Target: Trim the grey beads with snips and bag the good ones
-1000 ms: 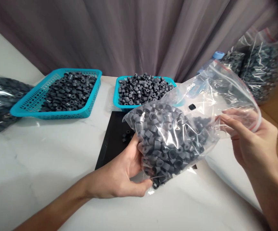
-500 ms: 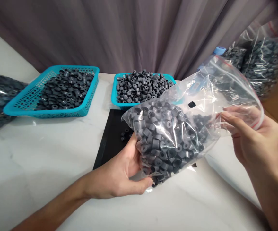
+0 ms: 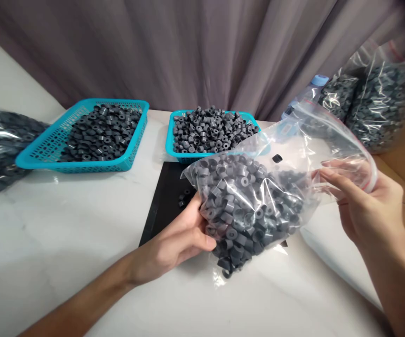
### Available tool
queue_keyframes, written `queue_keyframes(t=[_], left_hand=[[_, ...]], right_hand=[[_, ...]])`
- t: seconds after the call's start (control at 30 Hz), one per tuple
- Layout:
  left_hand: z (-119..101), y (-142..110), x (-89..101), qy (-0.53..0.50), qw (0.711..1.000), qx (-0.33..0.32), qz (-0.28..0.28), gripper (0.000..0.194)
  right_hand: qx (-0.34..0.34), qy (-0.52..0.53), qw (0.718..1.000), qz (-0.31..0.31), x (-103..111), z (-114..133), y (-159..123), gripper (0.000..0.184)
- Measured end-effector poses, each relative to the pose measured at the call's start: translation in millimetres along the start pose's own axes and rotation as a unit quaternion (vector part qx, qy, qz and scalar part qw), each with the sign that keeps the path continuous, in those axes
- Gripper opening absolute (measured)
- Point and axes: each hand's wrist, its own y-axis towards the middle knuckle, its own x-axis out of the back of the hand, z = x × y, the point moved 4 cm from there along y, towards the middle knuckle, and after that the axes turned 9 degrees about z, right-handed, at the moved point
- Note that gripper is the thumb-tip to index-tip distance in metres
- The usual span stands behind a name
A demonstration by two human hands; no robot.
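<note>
Left hand (image 3: 174, 244), thumb now higher, and right hand (image 3: 372, 203) grip the clear, filled bag (image 3: 253, 210), leaving its lower corner unsupported.

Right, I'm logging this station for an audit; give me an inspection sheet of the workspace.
Surface: white marbled table; black pad.
Job's things: clear zip bag of grey cylindrical parts; two turquoise baskets of similar parts.
Clutter: loose parts on the pad; blue-capped bottle behind the bag.
Hands: left fingers grip the bag's left side; right fingers hold its zip end.
Cables: nothing seen.
Surroundings: grey curtain behind; filled bags at both sides.
</note>
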Motion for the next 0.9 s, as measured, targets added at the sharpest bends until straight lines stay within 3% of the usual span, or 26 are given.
queue_keyframes(t=[0.33,0.63,0.9], left_hand=[[-2.0,3.4,-5.0,-0.029,0.999,-0.007,-0.021,0.056],[-8.3,8.2,-13.6,-0.014,0.998,-0.029,-0.047,0.06],[-1.7,11.0,-6.3,-0.001,0.995,-0.033,-0.096,0.062]], right_hand=[[-0.024,-0.007,1.0,0.018,2.4,-12.5,3.5,0.031],[-0.019,-0.031,0.999,0.01,4.2,-13.8,5.5,0.033],[-0.014,-0.017,1.0,0.018,3.0,-12.9,4.1,0.033]])
